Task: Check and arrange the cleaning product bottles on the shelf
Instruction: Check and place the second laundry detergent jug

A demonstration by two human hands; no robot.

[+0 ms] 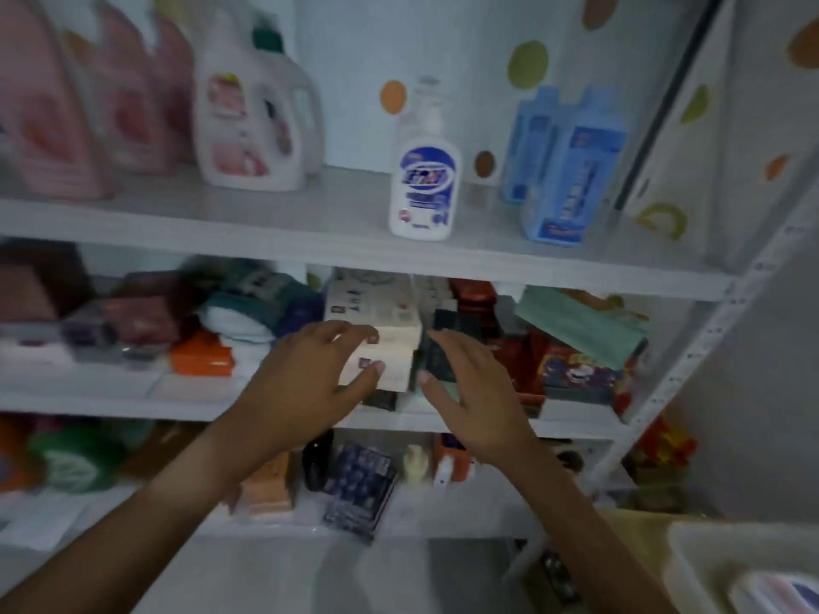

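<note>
Top shelf [266, 232], white board, left to right: pink jugs [66, 108], blurred, in a row at far left; white detergent jug [248, 121] with pink label, a second jug with a green cap just behind it; white pump bottle [424, 179] with blue label, upright near the front edge, standing alone; two blue bottles [565, 170] upright, one behind the other, near the right post.

Middle shelf [88, 396]: folded cloths and packets at left, orange packet [201, 354], stacked cream boxes [385, 343] at centre, dark box [447, 343] just right of them, red packs and a green cloth [580, 325] at right.

Left hand [310, 383]: grip spread wide, fingers straight, thumb and fingertips at or touching the front of the cream boxes; contact cannot be told through blur. Nothing enclosed.

Right hand [474, 392]: grip open, fingers extended toward the dark box, holding nothing.

Both hands sit at the middle shelf, below the pump bottle, which stands above and between them, well apart from either.

Bottom shelf: assorted packs and small bottles, blurred.
</note>
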